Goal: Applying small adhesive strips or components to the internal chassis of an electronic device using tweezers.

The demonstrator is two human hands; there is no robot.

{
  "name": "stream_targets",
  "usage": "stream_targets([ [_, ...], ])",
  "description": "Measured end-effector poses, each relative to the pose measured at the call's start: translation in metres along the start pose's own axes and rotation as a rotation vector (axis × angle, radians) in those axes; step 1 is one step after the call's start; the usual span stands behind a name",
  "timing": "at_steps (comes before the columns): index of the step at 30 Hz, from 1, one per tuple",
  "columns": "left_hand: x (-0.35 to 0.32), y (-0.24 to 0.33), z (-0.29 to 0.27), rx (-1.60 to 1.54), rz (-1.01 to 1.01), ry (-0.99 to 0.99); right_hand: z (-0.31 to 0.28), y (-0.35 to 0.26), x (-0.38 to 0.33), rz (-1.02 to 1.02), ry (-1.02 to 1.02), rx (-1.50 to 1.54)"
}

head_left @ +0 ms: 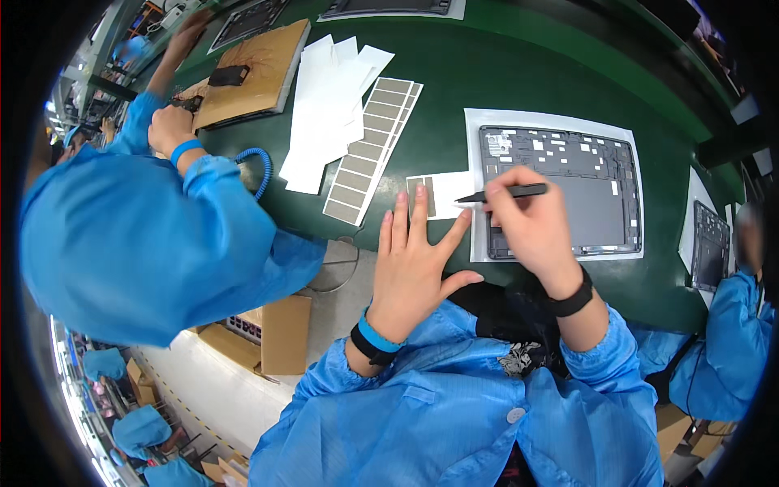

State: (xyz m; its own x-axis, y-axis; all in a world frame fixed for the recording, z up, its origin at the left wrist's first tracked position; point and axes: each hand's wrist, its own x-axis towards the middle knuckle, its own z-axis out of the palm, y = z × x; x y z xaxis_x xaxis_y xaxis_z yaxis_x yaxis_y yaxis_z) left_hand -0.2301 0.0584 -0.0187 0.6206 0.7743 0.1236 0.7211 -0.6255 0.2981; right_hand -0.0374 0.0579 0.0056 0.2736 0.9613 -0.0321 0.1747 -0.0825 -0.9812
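Note:
My left hand (408, 280) lies flat with its fingers spread. Its fingertips press on a small white backing sheet (449, 188) that carries a grey adhesive piece at its left end. In my right hand (533, 231) is a pair of black tweezers (471, 198), pinched between thumb and fingers, points aimed left over the bare part of that sheet. Under and beyond the right hand, a dark grey tablet housing (592, 203) with small white patches rests on a white liner (474, 134). Whether the tweezer tips hold anything is too small to tell.
Left of the small sheet lie long label sheets (359, 166) with grey rectangles and a pile of white paper strips (320, 122). A co-worker in blue (154, 235) works at left beside a brown board (256, 77). Another housing (709, 243) lies at right near another person's sleeve (734, 349).

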Motion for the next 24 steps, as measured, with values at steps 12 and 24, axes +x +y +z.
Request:
stream_targets([
  [12, 0.001, 0.002, 0.002, -0.013, -0.002, 0.048, 0.028, 0.003, -0.002, -0.025, -0.058, -0.009],
  [24, 0.003, 0.007, -0.004, -0.214, -0.012, 0.182, -0.043, 0.009, -0.031, 0.067, 0.098, 0.121],
])
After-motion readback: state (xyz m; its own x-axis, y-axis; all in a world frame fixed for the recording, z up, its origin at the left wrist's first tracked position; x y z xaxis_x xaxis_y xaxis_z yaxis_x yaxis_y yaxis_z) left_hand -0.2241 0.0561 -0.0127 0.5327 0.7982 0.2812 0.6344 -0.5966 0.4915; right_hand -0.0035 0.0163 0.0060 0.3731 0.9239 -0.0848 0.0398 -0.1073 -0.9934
